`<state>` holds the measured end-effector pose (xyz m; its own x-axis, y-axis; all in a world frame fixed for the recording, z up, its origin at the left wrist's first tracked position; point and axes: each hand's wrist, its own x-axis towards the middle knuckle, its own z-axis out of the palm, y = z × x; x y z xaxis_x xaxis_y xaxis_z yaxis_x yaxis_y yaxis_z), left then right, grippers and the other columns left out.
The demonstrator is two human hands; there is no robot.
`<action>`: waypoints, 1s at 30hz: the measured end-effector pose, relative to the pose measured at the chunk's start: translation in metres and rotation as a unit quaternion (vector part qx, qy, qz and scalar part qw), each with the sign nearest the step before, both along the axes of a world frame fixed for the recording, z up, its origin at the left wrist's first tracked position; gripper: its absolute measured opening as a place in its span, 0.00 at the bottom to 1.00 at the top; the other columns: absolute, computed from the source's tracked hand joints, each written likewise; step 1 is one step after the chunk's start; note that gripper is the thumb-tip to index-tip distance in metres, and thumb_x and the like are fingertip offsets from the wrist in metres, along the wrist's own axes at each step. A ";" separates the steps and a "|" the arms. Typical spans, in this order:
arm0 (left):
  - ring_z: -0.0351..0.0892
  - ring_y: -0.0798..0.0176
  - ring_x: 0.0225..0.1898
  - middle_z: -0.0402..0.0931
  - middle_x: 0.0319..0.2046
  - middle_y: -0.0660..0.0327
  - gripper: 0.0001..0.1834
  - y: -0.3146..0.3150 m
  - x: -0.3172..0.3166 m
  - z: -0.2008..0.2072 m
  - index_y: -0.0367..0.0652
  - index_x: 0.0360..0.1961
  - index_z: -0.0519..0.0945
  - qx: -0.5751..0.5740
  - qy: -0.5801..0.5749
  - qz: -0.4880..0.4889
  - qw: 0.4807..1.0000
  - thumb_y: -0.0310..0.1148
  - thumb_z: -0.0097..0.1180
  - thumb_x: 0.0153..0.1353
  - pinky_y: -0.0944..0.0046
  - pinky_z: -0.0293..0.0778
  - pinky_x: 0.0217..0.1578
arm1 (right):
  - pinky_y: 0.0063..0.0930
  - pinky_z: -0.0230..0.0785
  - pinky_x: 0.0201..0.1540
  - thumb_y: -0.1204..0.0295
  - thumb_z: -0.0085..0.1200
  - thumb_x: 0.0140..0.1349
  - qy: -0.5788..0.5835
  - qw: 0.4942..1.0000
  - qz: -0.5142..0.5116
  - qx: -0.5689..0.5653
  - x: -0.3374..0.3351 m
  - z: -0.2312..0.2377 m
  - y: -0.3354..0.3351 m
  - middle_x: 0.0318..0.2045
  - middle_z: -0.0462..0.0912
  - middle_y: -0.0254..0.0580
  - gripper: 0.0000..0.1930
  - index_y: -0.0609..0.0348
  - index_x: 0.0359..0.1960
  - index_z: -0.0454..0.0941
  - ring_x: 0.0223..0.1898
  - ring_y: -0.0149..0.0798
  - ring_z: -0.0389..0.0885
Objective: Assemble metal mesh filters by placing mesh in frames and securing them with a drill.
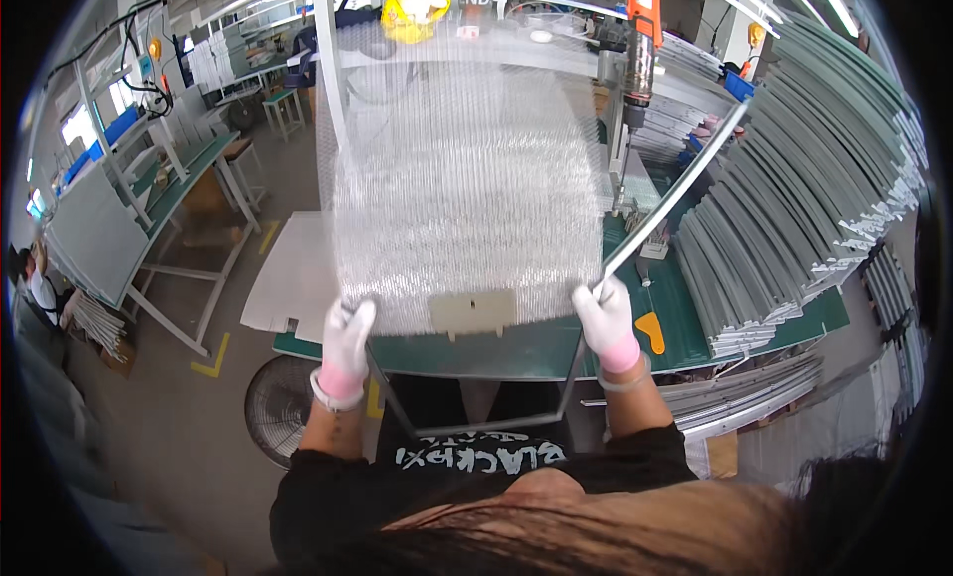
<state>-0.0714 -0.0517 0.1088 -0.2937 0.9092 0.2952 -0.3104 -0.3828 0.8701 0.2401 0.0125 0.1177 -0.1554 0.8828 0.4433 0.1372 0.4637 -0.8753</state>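
Observation:
A large silvery sheet of fine honeycomb-like mesh (pixel 467 189) is held up in front of me over the bench. A small beige plate (pixel 474 313) sits at the middle of its near edge. My left hand (pixel 347 336), in a white and pink glove, is closed on the near left corner. My right hand (pixel 606 318), gloved alike, is closed at the near right corner, where a thin metal frame (pixel 491 424) meets the sheet. The frame hangs below the sheet, close to my body. A pale metal bar (pixel 680 184) slants up and away from my right hand.
A green-topped workbench (pixel 685 323) lies under the sheet, with an orange flat tool (pixel 650 333) on it. Tall stacked grey panels (pixel 794 179) stand right. An orange power screwdriver (pixel 643 40) hangs above. A floor fan (pixel 278 407) stands left; a person (pixel 42 283) is far left.

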 end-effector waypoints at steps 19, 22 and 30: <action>0.69 0.81 0.30 0.78 0.32 0.71 0.09 0.094 -0.008 -0.003 0.35 0.42 0.79 0.125 0.125 0.069 0.982 0.20 0.57 0.60 0.77 0.66 0.31 | 0.24 0.58 0.23 0.75 0.59 0.60 0.099 0.975 -0.132 0.151 -0.016 -0.023 0.058 0.16 0.66 0.29 0.10 0.61 0.25 0.70 0.19 0.25 0.61; 0.71 0.80 0.33 0.78 0.35 0.70 0.10 0.085 -0.008 -0.010 0.35 0.43 0.79 0.123 0.117 0.058 0.984 0.20 0.57 0.59 0.75 0.68 0.35 | 0.24 0.60 0.25 0.76 0.57 0.61 0.104 0.972 -0.126 0.170 -0.020 -0.027 0.051 0.18 0.67 0.29 0.08 0.61 0.26 0.70 0.21 0.26 0.63; 0.75 0.74 0.41 0.79 0.44 0.65 0.19 0.096 -0.019 -0.012 0.34 0.54 0.73 0.141 0.062 -0.026 0.988 0.19 0.54 0.60 0.71 0.72 0.44 | 0.22 0.60 0.27 0.80 0.56 0.59 0.044 0.982 -0.028 0.181 0.011 -0.033 0.064 0.21 0.71 0.31 0.13 0.58 0.21 0.64 0.23 0.23 0.64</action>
<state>-0.0905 0.0446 0.0964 -0.1935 0.7988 0.5696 -0.2334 -0.6014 0.7641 0.2515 0.0762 0.0846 -0.0582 0.6708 0.7393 0.1029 0.7407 -0.6639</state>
